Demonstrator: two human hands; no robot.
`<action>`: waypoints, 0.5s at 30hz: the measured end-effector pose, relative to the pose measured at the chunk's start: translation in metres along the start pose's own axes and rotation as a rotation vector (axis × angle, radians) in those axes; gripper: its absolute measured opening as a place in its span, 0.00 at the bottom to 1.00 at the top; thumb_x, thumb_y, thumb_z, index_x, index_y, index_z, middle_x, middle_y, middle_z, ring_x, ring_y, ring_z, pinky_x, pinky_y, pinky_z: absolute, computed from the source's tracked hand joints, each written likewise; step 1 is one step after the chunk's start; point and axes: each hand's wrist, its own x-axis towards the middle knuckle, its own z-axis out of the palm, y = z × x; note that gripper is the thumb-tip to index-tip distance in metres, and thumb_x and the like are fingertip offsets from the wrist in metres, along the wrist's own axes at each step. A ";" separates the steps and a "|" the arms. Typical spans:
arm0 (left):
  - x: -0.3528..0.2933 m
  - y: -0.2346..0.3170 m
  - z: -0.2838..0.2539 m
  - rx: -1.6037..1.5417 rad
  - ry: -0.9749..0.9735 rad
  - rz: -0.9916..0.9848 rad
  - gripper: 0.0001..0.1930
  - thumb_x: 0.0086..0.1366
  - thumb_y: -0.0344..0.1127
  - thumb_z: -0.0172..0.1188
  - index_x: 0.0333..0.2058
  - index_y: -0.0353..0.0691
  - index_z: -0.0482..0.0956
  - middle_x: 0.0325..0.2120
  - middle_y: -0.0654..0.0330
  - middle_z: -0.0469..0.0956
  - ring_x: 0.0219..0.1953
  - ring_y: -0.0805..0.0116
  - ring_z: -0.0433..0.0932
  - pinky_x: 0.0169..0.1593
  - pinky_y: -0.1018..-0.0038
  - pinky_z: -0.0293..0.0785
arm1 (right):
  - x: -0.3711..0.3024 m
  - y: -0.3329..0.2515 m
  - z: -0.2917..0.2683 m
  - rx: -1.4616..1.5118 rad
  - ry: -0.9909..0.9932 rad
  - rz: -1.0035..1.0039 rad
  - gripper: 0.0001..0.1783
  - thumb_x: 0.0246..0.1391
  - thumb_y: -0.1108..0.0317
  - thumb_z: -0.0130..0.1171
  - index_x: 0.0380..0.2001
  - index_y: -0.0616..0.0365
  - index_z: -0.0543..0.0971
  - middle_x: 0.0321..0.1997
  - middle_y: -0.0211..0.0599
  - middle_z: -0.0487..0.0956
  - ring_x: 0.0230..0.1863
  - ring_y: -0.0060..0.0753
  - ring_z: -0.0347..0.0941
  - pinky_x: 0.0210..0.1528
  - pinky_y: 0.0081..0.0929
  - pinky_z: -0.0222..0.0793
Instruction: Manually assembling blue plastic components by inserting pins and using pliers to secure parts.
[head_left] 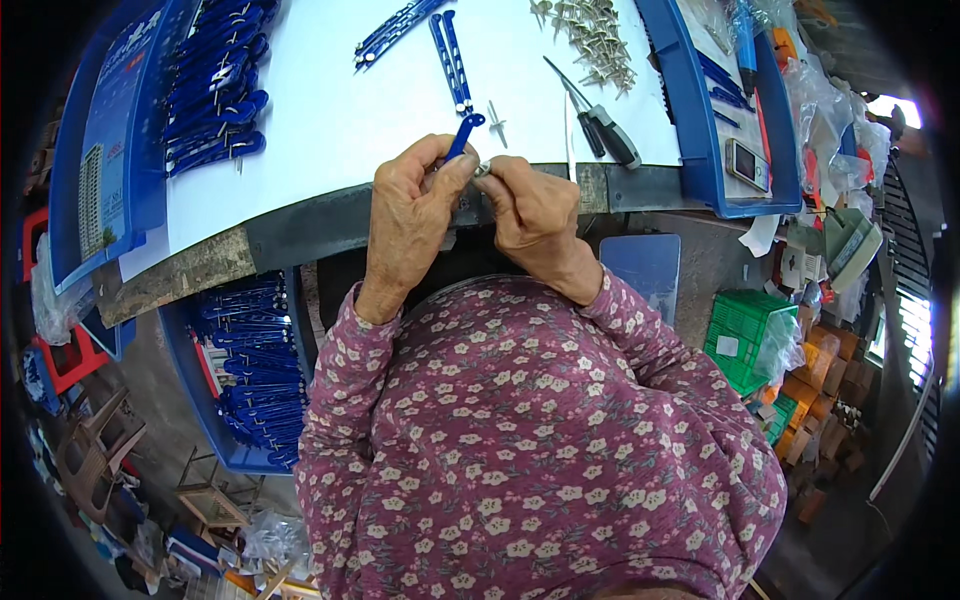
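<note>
Over the table's front edge, my left hand [412, 215] pinches a slim blue plastic strip [464, 134] with a rounded end pointing away from me. Thumb and forefinger of my right hand [538, 212] are closed on a small silvery metal part [483, 168], right beside the strip; whether the two are joined I cannot tell. Just beyond my hands lie a pair of blue strips with pale studs [449, 65] and a loose cross-shaped metal piece [497, 124]. Farther right is a screwdriver with a dark grey handle [617, 142], next to a thin black-handled tool [588, 132].
Cross-shaped metal pieces [597, 45] are heaped at the far right of the white work surface [310, 130]. Blue strips [215, 90] are stacked at left. A blue tray [705, 150] at right holds a phone [746, 165]. Below left, a blue crate [190, 385] contains more strips.
</note>
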 end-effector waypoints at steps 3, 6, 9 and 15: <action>0.001 -0.001 -0.002 -0.128 -0.008 -0.076 0.09 0.60 0.35 0.53 0.33 0.34 0.74 0.14 0.73 0.63 0.13 0.89 0.55 0.16 0.89 0.47 | 0.004 -0.002 -0.005 0.286 -0.125 0.238 0.08 0.55 0.71 0.48 0.26 0.64 0.73 0.14 0.29 0.70 0.13 0.18 0.63 0.14 0.17 0.56; 0.001 -0.001 -0.006 -0.225 -0.019 -0.128 0.08 0.60 0.34 0.53 0.31 0.33 0.74 0.14 0.72 0.65 0.13 0.89 0.56 0.15 0.90 0.48 | 0.012 0.005 -0.019 0.816 -0.342 0.609 0.13 0.57 0.66 0.46 0.28 0.65 0.73 0.13 0.31 0.70 0.10 0.15 0.57 0.12 0.15 0.51; 0.001 0.001 -0.007 -0.235 -0.033 -0.135 0.08 0.59 0.33 0.53 0.31 0.33 0.74 0.14 0.71 0.67 0.14 0.89 0.57 0.15 0.90 0.50 | 0.013 0.007 -0.019 1.165 -0.444 0.804 0.20 0.60 0.59 0.41 0.30 0.68 0.73 0.13 0.31 0.68 0.08 0.11 0.47 0.11 0.12 0.43; 0.002 0.004 -0.004 -0.143 -0.033 -0.095 0.09 0.60 0.33 0.52 0.31 0.32 0.74 0.16 0.69 0.69 0.15 0.87 0.59 0.17 0.88 0.53 | 0.004 0.014 -0.007 1.700 -0.410 1.144 0.18 0.59 0.61 0.43 0.30 0.67 0.72 0.09 0.24 0.60 0.10 0.12 0.47 0.12 0.11 0.45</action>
